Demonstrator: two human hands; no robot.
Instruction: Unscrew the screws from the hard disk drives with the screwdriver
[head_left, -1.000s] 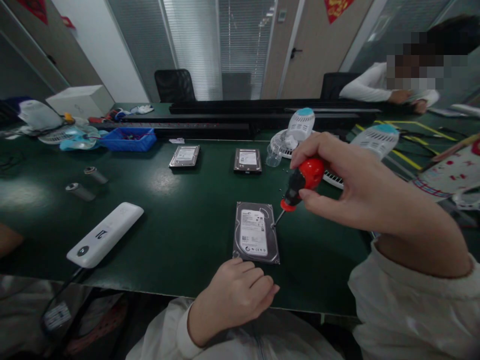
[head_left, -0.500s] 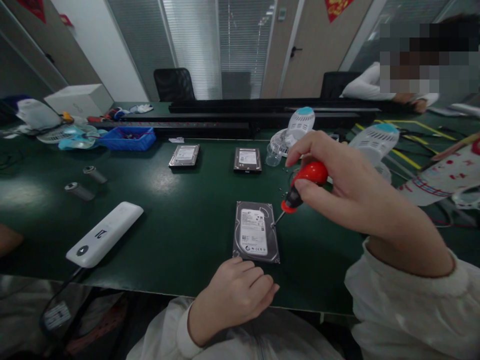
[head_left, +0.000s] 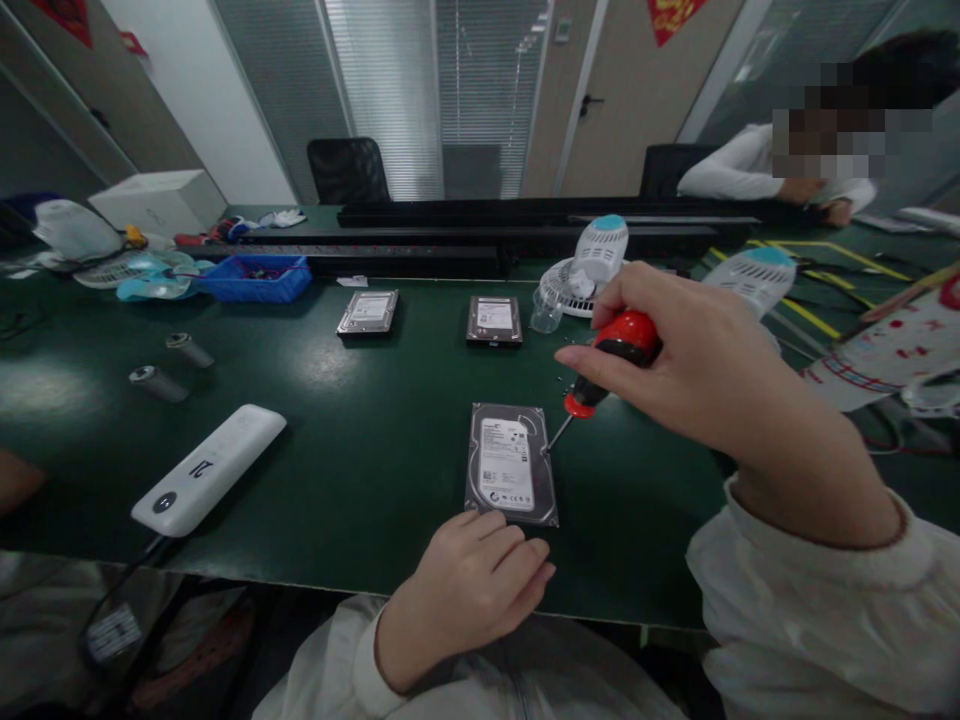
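Your left grip [head_left: 472,580] is loosely curled at the near edge of the hard drive [head_left: 510,465]; its fingertips are hidden, so I can't make out whether it has hold of anything. The drive lies flat on the desk in front of you, label up. Expect it to be dense for its size, stiff, smooth on the casing and easily hurt by knocks; its long side edges look the best place to hold. Next, the screwdriver [head_left: 589,388] should handle light and rigid, its bulbous handle easy to turn, and its tip meets the drive's right side. Your right grip [head_left: 690,340] is closed around that handle, thumb along it.

The desk [head_left: 375,440] is dark green, hard and glossy, so things may slide. Across it are two metal cylinders [head_left: 157,383], a white device [head_left: 210,470], a blue tray [head_left: 259,277], two other drives [head_left: 493,320] and white fan parts [head_left: 604,245].

Beyond are a black chair [head_left: 347,170], blinds [head_left: 390,90], a door [head_left: 630,110] and a white-sleeved person [head_left: 727,165].
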